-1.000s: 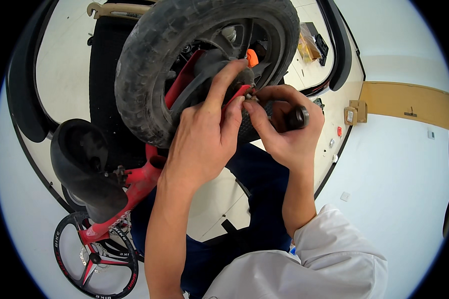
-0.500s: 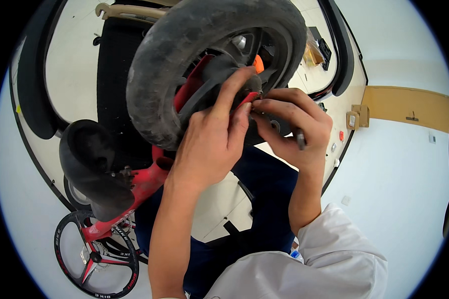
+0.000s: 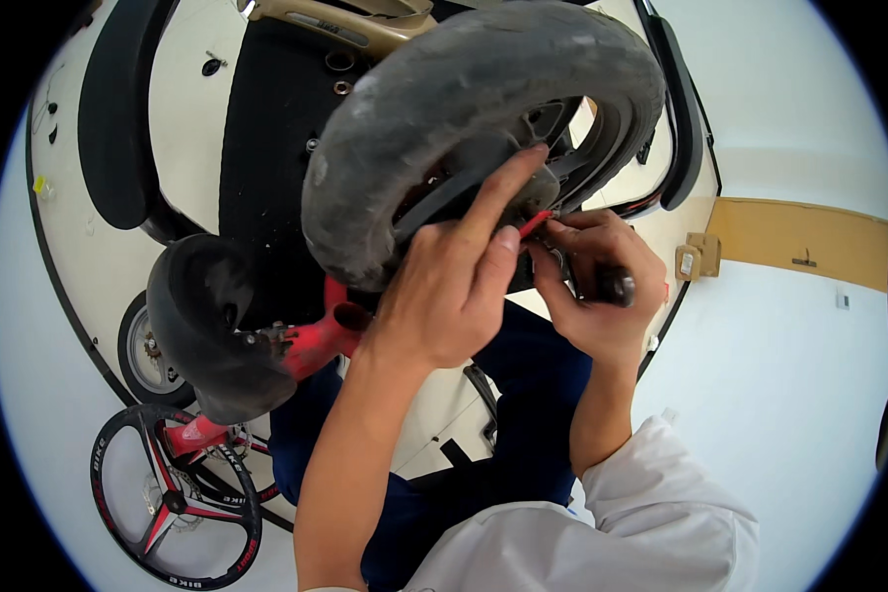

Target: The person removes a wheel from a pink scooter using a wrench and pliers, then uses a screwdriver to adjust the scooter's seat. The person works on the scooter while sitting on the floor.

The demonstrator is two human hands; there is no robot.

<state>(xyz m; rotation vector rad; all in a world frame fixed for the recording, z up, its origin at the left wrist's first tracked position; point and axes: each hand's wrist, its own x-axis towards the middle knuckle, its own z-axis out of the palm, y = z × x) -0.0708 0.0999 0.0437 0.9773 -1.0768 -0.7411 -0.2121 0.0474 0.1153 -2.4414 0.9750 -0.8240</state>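
Observation:
A wheel with a worn black tyre point(image 3: 395, 118) is tilted in front of me, fixed to a red frame. My left hand point(image 3: 439, 296) lies over its near side, index finger stretched along the hub. The left thumb presses against a narrow red frame end point(image 3: 535, 223) beside the axle. Close to that same spot, the fingertips of my right hand point(image 3: 602, 296) pinch together. A dark, round-ended tool handle point(image 3: 617, 286) sticks out of the right palm; its working end is hidden by my fingers. Below left, a black bike saddle point(image 3: 207, 335) joins the red frame tube point(image 3: 321, 340).
Under the wheel is a black chair seat point(image 3: 266, 168) with small metal parts, flanked by armrests point(image 3: 118, 118). A tan frame part point(image 3: 355, 28) lies at the far edge. Three-spoke wheels point(image 3: 173, 503) stand lower left; cardboard boxes point(image 3: 699, 257) sit by the right wall.
The wheel and both hands sit further right in view, and the wheel appears turned. My right hand has rotated, so the tool handle's end now points toward me. The left hand keeps its hold.

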